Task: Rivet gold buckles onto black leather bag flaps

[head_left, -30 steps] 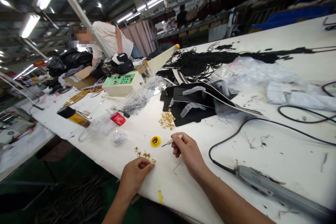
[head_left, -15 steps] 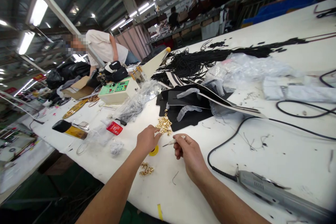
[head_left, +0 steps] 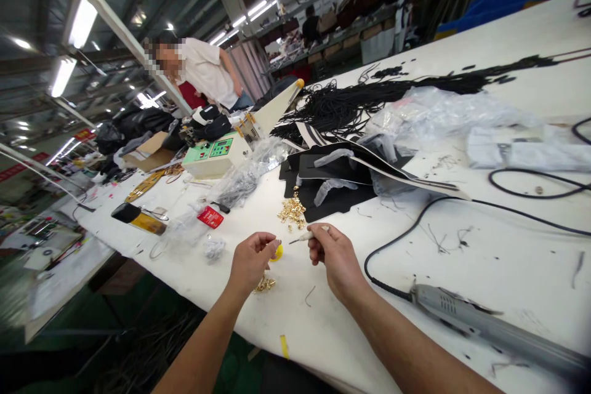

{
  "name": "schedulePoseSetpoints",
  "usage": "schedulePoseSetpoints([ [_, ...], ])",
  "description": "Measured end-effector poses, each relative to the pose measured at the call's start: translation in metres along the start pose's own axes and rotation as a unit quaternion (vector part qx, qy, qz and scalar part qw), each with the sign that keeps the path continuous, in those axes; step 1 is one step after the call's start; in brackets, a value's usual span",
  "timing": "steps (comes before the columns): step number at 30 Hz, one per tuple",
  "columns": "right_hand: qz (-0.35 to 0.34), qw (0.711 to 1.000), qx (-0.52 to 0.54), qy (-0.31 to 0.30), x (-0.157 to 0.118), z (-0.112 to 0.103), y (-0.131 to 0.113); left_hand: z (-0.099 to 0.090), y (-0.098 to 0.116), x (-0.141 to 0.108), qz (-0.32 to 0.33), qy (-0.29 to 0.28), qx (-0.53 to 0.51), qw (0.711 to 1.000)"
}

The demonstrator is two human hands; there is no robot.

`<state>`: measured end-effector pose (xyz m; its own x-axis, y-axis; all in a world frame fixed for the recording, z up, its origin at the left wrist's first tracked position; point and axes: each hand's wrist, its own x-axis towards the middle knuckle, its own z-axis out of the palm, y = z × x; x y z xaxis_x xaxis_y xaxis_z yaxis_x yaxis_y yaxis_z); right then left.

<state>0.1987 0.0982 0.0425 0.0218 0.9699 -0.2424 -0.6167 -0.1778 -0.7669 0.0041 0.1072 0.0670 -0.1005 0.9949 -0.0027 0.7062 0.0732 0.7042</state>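
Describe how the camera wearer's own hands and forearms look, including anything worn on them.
The left hand and right hand are both bare, without gloves. The left forearm and right forearm show no sleeve, watch or bracelet, and no markings can be made out. The upper arms are out of view.

The white worktop [head_left: 332, 301] bore a large heap of gold pieces [head_left: 292, 210] near its middle and a smaller gold cluster [head_left: 266, 284] toward the near edge, a yellow dish [head_left: 277, 253] between them. Black panels [head_left: 348, 202] lay right of the heap, black cords [head_left: 335, 109] beyond, a grey power tool [head_left: 475, 320] near right, a pale control box [head_left: 219, 160] far left.
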Motion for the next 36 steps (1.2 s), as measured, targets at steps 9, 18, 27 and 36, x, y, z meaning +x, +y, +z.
schedulePoseSetpoints([
  [9, -0.011, 0.987, -0.122, -0.105, -0.027, 0.009, 0.011, 0.025, -0.034, -0.108, -0.076, 0.108, -0.203, 0.970],
  [18, -0.112, 0.886, -0.400, -0.207, -0.038, 0.011, 0.016, 0.050, -0.054, -0.127, -0.059, 0.179, -0.169, 0.968],
  [27, -0.124, 0.863, -0.446, -0.204, -0.036, 0.011, 0.025, 0.051, -0.055, -0.128, -0.024, 0.195, -0.128, 0.972],
  [36, -0.121, 0.862, -0.450, -0.202, -0.037, 0.014, 0.024, 0.052, -0.058, -0.130, -0.018, 0.205, -0.124, 0.971],
])
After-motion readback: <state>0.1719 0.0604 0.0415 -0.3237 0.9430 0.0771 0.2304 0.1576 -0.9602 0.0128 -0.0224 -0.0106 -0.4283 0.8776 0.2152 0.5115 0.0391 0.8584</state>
